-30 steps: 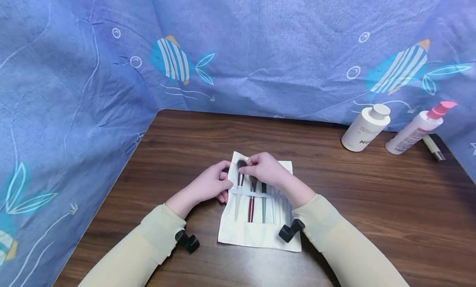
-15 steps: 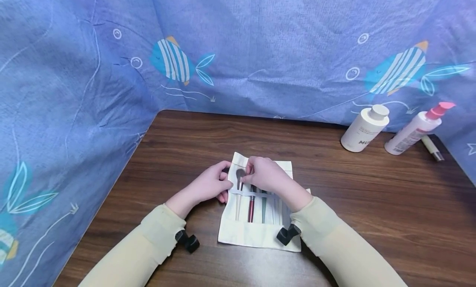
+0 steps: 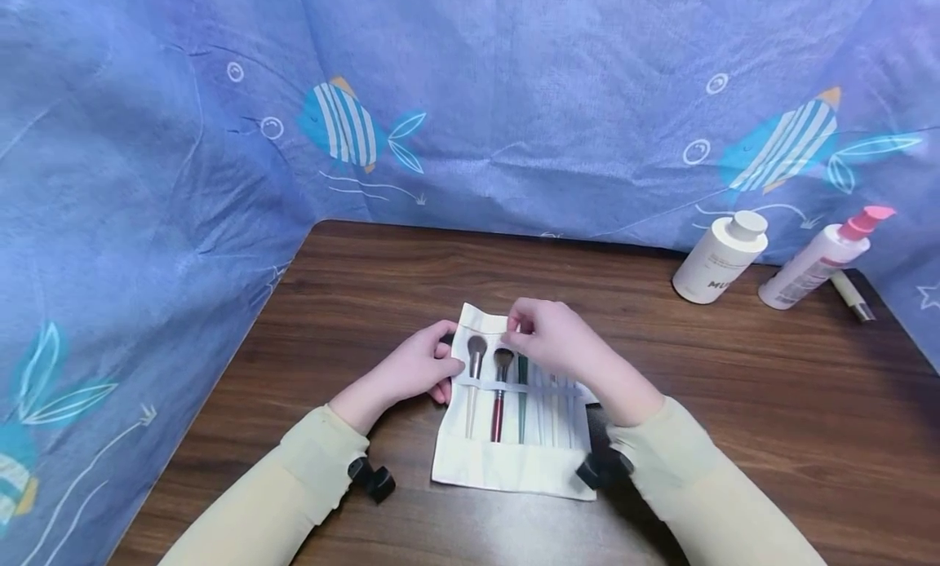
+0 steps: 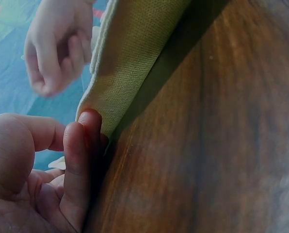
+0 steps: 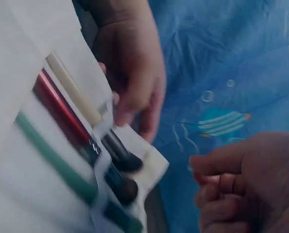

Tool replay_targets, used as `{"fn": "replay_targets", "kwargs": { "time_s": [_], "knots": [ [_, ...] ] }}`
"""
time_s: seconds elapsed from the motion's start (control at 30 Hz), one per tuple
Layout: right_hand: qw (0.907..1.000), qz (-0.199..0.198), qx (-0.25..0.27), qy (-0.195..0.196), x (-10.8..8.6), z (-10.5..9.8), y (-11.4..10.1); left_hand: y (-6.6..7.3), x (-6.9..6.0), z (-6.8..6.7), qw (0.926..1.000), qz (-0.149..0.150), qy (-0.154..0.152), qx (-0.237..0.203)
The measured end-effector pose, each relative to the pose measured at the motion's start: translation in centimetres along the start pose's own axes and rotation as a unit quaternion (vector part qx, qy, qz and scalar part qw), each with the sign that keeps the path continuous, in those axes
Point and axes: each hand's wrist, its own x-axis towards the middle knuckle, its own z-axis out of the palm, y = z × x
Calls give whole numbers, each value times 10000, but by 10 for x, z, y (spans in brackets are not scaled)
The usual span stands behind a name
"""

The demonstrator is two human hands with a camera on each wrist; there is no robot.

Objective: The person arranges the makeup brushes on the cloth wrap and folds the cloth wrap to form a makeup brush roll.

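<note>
A cream cloth brush roll lies unfolded on the table. Three makeup brushes stand in its slots behind an elastic strap: one with a pale handle, one with a red handle and one with a green handle. My left hand pinches the roll's left edge between thumb and fingers; the left wrist view shows the cloth edge raised off the wood there. Over the roll's upper right part hovers my right hand, fingers loosely bent, with nothing visible in them in the right wrist view.
At the back right stand a white bottle and a pump bottle with a pink top. A small pale tube lies beside them. Blue fish-print cloth hangs along the table's back and left.
My right hand has left the pale-handled brush and moved right and up, uncovering the brush heads. The pale-handled brush sits slightly lower. My left hand stays on the roll's edge.
</note>
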Motion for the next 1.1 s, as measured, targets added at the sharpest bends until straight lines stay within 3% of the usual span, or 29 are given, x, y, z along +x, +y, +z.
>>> {"fn": "replay_targets", "kwargs": {
  "time_s": [0.17,0.27,0.47,0.63,0.8,0.9,1.1],
  "knots": [
    [9944,-276,-1007,145,-41,-22,34,1,1,1,9997,-168,-137,-54],
    [9883,-307,-1490,95,-62,-32,55,3,-1,-2,9996,-208,-141,159],
    [9928,-112,-958,-714,-73,-37,76,6,-7,-9,9939,123,239,1073],
    [9919,-219,-522,-1135,-67,-35,83,4,-11,-10,9929,329,271,1110],
    [9901,82,-123,-1394,-65,-35,89,6,-11,-10,9905,443,214,1283],
    [9897,250,83,-1404,-65,-36,93,10,-10,-12,9816,442,152,1852],
    [9907,330,586,-1186,-62,-38,98,17,-10,-17,9474,388,428,3147]
  ]
}}
